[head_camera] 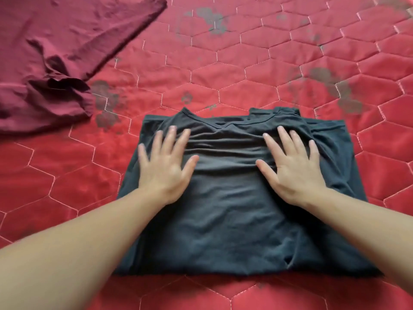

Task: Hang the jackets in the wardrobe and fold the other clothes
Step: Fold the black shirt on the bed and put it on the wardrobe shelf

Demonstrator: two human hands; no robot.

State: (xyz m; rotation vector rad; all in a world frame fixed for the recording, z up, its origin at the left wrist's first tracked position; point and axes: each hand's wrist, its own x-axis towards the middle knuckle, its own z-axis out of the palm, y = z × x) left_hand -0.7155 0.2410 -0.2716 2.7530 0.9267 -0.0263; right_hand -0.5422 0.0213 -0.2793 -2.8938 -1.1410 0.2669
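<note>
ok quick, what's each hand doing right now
Left hand: open, fingers spread, pressing flat on the dark grey t-shirt.
Right hand: open, fingers spread, pressing flat on the same t-shirt.

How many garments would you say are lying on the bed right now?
2: a dark shirt at centre under both hands, and a maroon garment at far left, partly cut off.

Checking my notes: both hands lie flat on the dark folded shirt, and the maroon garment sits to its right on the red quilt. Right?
Not quite. The head view shows the maroon garment to the left of the dark shirt. The left hand and right hand do lie flat on it, on the red quilt.
</note>
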